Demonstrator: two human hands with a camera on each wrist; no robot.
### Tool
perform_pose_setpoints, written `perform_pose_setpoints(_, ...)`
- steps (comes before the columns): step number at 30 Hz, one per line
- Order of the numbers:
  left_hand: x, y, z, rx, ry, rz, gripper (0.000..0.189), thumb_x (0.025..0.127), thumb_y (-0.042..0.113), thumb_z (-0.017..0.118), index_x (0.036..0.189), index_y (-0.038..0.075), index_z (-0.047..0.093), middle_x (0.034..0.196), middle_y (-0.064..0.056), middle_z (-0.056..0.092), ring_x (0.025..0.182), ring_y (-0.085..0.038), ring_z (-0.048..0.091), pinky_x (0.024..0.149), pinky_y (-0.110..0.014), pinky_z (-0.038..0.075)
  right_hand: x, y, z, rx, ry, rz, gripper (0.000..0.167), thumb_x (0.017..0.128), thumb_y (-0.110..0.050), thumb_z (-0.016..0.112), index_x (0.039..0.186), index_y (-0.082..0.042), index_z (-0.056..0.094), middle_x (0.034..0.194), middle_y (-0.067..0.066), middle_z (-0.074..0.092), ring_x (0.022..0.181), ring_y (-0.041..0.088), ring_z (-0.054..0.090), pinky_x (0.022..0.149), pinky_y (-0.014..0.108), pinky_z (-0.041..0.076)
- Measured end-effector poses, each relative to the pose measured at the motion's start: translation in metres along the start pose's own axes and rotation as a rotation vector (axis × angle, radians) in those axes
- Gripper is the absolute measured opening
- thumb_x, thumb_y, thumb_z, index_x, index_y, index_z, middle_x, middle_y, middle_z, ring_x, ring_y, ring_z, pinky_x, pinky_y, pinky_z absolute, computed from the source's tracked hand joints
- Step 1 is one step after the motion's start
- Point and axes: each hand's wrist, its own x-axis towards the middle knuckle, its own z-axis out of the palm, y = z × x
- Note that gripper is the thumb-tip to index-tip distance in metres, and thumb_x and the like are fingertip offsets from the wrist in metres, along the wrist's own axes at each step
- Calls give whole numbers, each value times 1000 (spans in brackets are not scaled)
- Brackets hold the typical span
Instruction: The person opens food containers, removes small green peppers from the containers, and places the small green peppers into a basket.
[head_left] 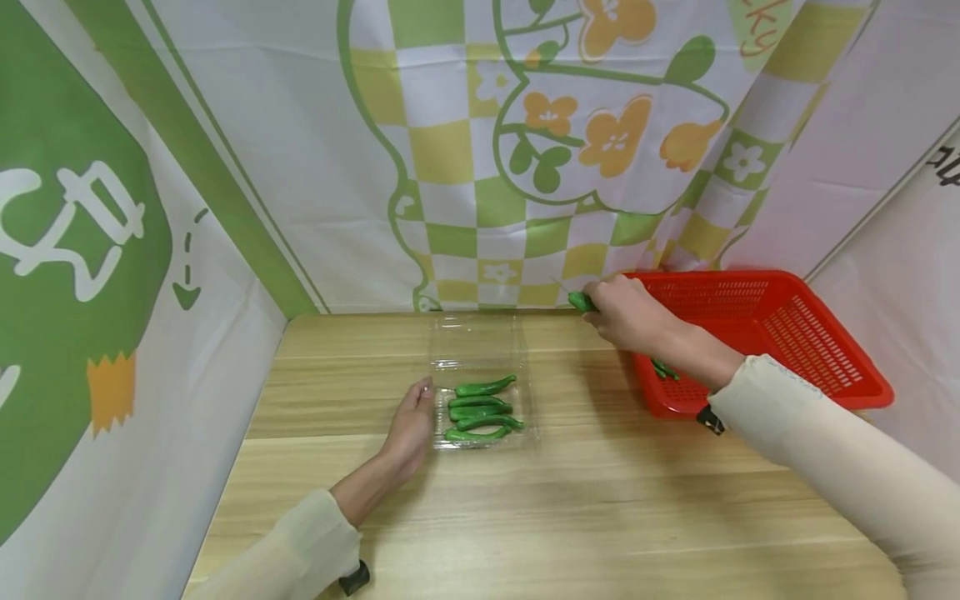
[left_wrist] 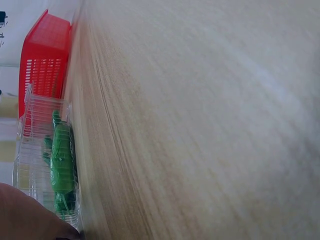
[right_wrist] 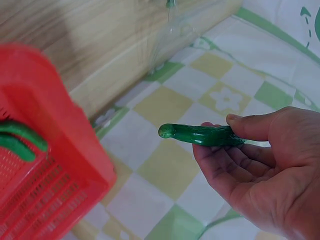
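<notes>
A clear plastic clamshell box stands on the table with its lid raised open at the back. Several green chili peppers lie side by side inside it. My left hand holds the box by its left side; part of that hand shows in the left wrist view beside the box. Above the table's back edge, my right hand pinches another green chili pepper between thumb and fingers, left of the red basket.
A red plastic basket with slotted walls stands at the right of the wooden table. More green chili peppers lie in it. A patterned curtain hangs behind the table, and a white and green sheet is on the left.
</notes>
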Motion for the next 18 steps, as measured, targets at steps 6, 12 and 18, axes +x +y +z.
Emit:
perform_pose_setpoints(6,0,-1,0,-7,6,6,56,116,14,24,166,-5,9,175,-27,1,162,-44,-2,133,-58,1,-5,14,-13,-21,19,32,33,96,-6,73,72,-11,50,67,-2,38,66,22,46,62,41,44)
perform_pose_setpoints(12,1,-1,0,-19,9,4,56,116,14,24,166,-6,9,175,-27,1,162,-44,-3,133,-57,1,-10,31,-20,1,11,62,41,95,-4,72,70,-13,42,65,-4,31,65,20,41,60,37,36)
perform_pose_setpoints(18,1,-1,0,-27,1,7,56,116,14,24,166,-6,8,175,-27,0,162,-44,-3,133,-57,0,-14,47,-25,-22,-6,128,39,94,-5,75,73,-12,43,63,-3,35,63,21,43,64,43,38)
